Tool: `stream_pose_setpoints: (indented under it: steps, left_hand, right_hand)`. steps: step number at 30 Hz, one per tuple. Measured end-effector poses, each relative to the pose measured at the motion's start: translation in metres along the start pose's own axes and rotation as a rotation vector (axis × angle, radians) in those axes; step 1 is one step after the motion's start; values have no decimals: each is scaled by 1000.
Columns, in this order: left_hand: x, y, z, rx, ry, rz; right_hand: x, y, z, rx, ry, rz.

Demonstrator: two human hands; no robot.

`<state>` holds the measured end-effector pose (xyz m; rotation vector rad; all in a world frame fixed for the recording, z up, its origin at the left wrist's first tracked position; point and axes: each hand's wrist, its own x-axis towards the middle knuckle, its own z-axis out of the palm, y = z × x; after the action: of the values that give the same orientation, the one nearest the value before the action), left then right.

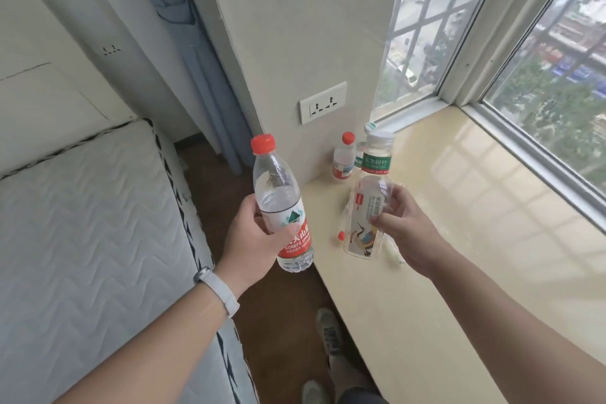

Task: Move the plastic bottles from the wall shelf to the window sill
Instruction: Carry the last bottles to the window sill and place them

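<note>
1. Pale window sill (459, 213).
2. Left hand (252, 239) is curled round the upright red-capped bottle (278, 200), held just off the sill's room-side edge.
3. Right hand (403, 223) grips the bird-label bottle (362, 226) above that edge.
4. Green-label bottle (377, 157) and small red-capped bottle (342, 162) stand in the far corner.

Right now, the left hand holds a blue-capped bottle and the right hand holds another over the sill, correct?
Not quite: the head view shows the left hand holding a red-capped bottle, not blue. The right hand does hold a second bottle over the window sill.
</note>
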<state>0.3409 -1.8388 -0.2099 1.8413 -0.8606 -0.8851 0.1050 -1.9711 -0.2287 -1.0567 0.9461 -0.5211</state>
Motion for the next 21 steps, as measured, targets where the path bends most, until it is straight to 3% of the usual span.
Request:
stream_pose_setpoints:
  steps: [14,21]
  left_hand:
    - [143,-95,60,59,24,-29]
    - [189,-149,86,1,79,41]
  right_hand:
    - [179,61,-15,-254,-53,11]
    - [237,97,-12,-240,-133,-31]
